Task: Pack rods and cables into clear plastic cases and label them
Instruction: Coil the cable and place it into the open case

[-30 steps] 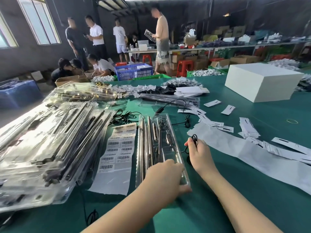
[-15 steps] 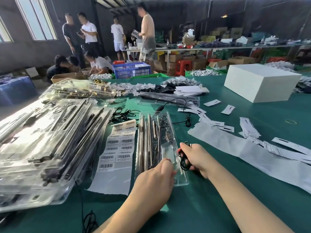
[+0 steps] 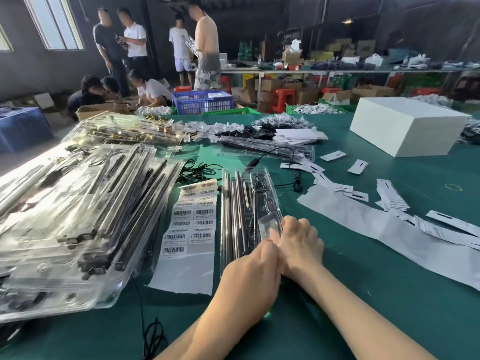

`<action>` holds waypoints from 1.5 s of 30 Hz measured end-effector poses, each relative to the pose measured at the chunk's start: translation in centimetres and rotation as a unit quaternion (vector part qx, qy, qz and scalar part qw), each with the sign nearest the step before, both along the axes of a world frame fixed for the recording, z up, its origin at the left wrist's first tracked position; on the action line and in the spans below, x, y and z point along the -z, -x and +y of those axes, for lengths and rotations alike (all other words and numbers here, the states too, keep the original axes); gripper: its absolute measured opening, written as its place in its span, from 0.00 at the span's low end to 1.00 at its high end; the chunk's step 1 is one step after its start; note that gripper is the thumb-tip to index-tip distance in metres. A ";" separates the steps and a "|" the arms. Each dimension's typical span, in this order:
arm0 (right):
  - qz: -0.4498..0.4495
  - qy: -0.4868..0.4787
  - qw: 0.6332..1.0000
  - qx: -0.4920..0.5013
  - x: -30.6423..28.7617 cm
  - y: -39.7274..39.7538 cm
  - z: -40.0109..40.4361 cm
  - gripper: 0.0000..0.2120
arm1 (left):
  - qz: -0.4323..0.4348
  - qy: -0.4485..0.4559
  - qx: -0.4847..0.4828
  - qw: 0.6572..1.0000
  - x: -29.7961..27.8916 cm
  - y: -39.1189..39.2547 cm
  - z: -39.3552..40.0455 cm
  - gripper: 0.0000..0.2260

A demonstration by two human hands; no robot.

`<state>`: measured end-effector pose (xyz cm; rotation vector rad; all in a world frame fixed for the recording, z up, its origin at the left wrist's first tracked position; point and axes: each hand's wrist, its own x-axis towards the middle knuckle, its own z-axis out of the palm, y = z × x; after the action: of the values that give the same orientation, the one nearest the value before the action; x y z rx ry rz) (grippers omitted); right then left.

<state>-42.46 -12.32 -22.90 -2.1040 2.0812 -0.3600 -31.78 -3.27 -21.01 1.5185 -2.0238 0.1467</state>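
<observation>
Right now 2 bare hands meet at the near end of 1 long clear plastic case (image 3: 249, 203) lying lengthwise on the green table covering (image 3: 363, 294). Inside that case lie several slim dark metal rods (image 3: 235, 216) side by side on its left half; their exact count is unclear. The left hand (image 3: 249, 279) has its fingers curled over the case's near end, pressing there. The right hand (image 3: 298, 245) touches the left one, its fingers bent down onto the case's near right corner; whether they pinch anything beneath cannot be told, since the palm hides it.

Just left of the case lies 1 white sheet of barcode labels (image 3: 189, 229), printed in 2 columns. Further left of the case sits a heap of filled clear cases (image 3: 78, 216), too overlapped to count. Beyond the case's far end trails 1 thin black cable (image 3: 275, 157), and behind it lies 1 more closed clear case (image 3: 267, 149). To the right of the case stretches 1 long strip of white backing paper (image 3: 389, 229), with many small white cards (image 3: 335, 188) scattered above it. Far right of the case stands 1 white rectangular box (image 3: 405, 126). Behind the table, 7 people (image 3: 205, 42) are visible: 4 standing, 3 crouching.
</observation>
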 end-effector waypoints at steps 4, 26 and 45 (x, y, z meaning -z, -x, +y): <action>-0.101 0.022 0.995 -0.006 0.1 0.6 0.0 0.17 | -0.047 0.024 0.004 0.999 0.2 0.1 0.0 0.08; -0.258 0.047 0.965 -0.019 -3.1 12.8 -2.4 0.16 | -0.091 -0.101 0.019 0.991 0.6 0.5 0.2 0.22; 0.129 0.082 0.983 0.100 -0.8 36.0 -12.9 0.23 | -0.170 -0.180 0.010 0.969 0.8 -0.5 -1.5 0.23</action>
<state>-78.47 -25.20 -22.14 -2.1355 2.5021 -0.3082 -31.26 -4.81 -21.85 1.7918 -2.4385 0.0312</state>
